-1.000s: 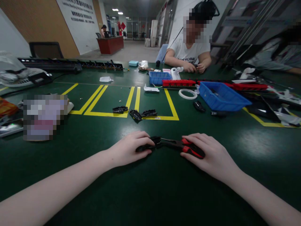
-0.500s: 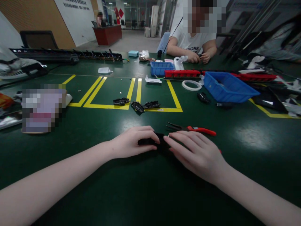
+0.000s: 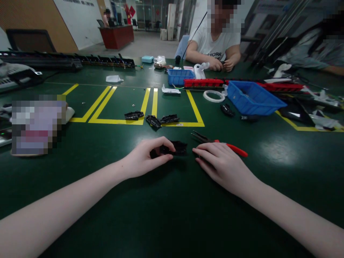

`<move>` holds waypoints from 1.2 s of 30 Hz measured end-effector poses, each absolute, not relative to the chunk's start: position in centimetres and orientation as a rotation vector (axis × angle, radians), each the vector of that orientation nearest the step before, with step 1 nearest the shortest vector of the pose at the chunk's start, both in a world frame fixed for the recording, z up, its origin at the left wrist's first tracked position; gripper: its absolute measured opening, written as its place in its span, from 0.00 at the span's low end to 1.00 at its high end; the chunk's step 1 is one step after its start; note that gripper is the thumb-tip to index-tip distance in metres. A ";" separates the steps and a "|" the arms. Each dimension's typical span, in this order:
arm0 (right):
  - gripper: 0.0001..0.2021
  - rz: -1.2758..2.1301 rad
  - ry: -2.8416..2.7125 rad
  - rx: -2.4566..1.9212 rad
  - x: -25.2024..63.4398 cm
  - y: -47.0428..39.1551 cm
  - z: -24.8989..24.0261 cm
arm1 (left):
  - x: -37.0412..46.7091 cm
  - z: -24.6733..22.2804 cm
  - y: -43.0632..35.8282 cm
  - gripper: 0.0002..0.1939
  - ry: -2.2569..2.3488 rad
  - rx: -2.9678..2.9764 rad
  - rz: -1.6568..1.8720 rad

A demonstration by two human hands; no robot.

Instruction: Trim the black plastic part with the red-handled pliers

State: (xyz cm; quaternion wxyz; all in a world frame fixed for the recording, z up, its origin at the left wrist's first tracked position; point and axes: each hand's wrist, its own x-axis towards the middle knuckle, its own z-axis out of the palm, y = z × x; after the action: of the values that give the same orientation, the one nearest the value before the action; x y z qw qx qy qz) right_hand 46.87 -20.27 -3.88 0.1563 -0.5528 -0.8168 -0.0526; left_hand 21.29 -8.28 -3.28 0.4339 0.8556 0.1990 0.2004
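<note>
My left hand [image 3: 153,154] grips a black plastic part [image 3: 180,148] between thumb and fingers, just above the green table. The part's right end sticks out past my fingertips, and the rest is hidden in the hand. My right hand [image 3: 217,159] is a little to the right, apart from the part. Its fingers are bent and close together, and whatever may be between the fingertips is too small or hidden to name. Long-nose pliers [image 3: 236,149] with red handles lie just behind my right hand, partly covered by it. Farther off lie several similar black parts [image 3: 153,121].
A blue bin [image 3: 255,102] stands at the right, with a tape roll [image 3: 214,96] and red strips [image 3: 203,83] nearby. A smaller blue bin [image 3: 180,77] is behind. Yellow tape [image 3: 118,121] marks the table [image 3: 161,215]. Across from me sits a person [image 3: 215,50] handling something small.
My hands have moved apart. My left hand has shifted left with the black part, showing more of its right end, and my right hand has come off it. The view has also shifted slightly.
</note>
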 end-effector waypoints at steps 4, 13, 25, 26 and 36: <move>0.15 -0.082 -2.328 -1.612 47.7 -21.2 -3.3 | 21.2 -3.3 -8.4 0.10 0.492 2.118 0.508; 0.14 -0.187 -2.508 -1.406 49.1 -20.6 -2.7 | 20.9 -3.3 -8.7 0.17 0.448 2.097 0.549; 0.04 -0.447 -2.810 -1.520 46.0 -19.5 -1.6 | 21.1 -3.4 -8.8 0.17 0.552 2.110 0.463; 0.03 -0.341 -2.788 -1.567 46.1 -19.2 -1.4 | 21.1 -3.4 -8.8 0.17 0.549 2.118 0.467; 0.05 0.304 -2.539 -1.650 45.9 -19.0 -0.5 | 21.0 -3.4 -9.0 0.19 0.460 2.126 0.561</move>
State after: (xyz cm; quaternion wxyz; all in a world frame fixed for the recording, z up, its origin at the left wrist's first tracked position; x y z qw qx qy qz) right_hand 45.87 -19.00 -0.46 0.0491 -0.5415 -0.8333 0.0996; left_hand 20.98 -9.01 -3.43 0.4327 0.8532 0.1846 0.2253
